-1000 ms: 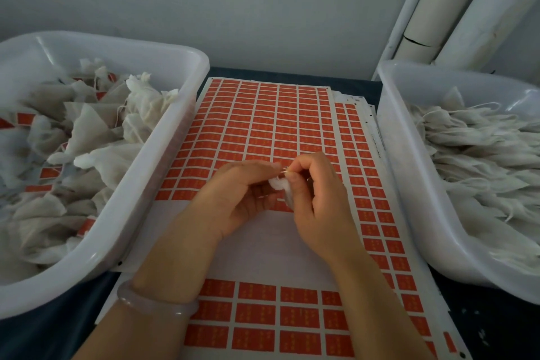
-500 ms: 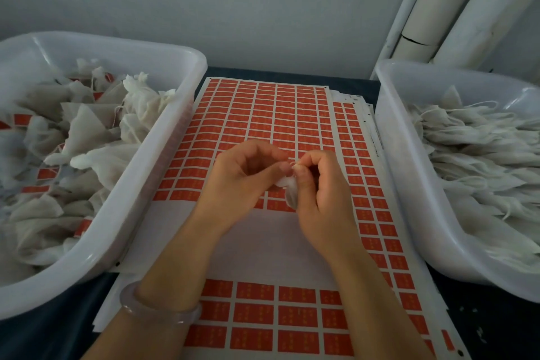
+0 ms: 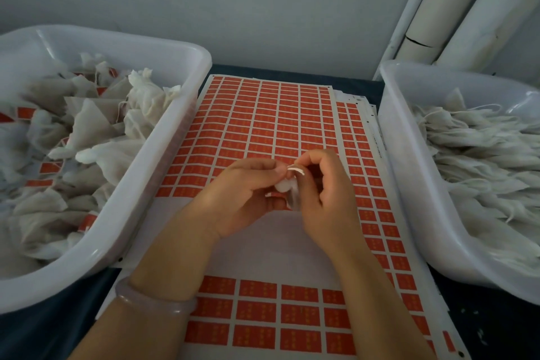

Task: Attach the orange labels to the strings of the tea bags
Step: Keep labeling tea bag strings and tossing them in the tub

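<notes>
The left hand (image 3: 239,199) curls its fingers round a small white tea bag (image 3: 284,186), bunched against the fingertips. Touching it, the right hand (image 3: 327,199) pinches a little orange label (image 3: 296,169) between thumb and forefinger, its pale underside turned upward; the other fingers are folded in. The bag's string is too fine to make out. A pale bangle (image 3: 155,298) sits on the left wrist.

Both hands hover over a sheet of orange labels (image 3: 263,126) that lies down the middle of the dark tabletop (image 3: 482,327), from its far edge to its near edge. A bare white band crosses the sheet right under the hands, with full rows of labels beyond it and nearer. More sheets (image 3: 353,105) peek out from beneath on the right.

Along the tabletop's left edge stands a white plastic bin (image 3: 175,114) heaped with labelled tea bags (image 3: 87,131), orange tags showing among them. Along the right edge a second white bin (image 3: 403,161) holds plain tea bags (image 3: 482,155). White pipes (image 3: 467,9) rise at the far right corner.
</notes>
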